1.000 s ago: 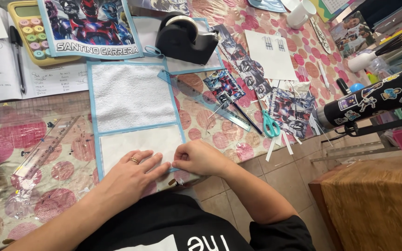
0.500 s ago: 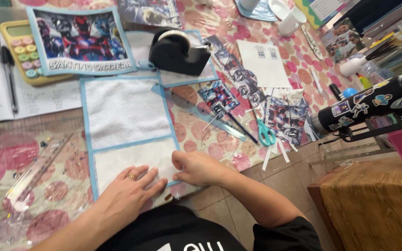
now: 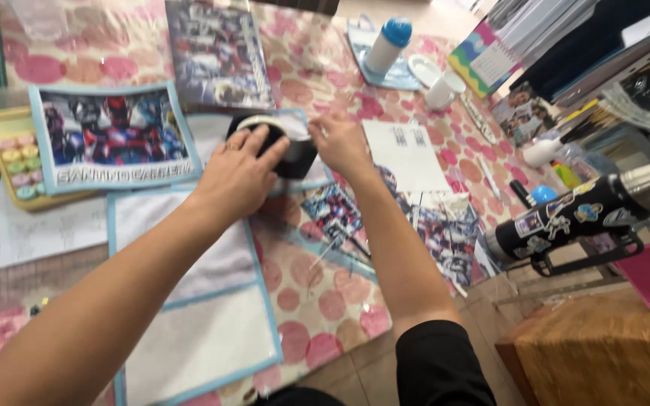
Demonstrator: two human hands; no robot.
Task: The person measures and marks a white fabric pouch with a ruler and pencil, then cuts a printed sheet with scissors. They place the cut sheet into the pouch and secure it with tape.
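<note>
Tape dispenser [image 3: 283, 146] btwn hands; calculator [image 3: 16, 154] far left, bottle [image 3: 387, 43] behind.

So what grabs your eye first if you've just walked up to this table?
Both hands meet at the black tape dispenser mid-table: the left hand rests on top of it, the right hand pinches at its side. Left of them lies a blue-bordered picture card, and a sticker-covered black bottle lies at the right edge.

A home craft desk: tape dispenser [image 3: 280, 146], calculator [image 3: 16, 154], printed cards [image 3: 114, 135]
</note>
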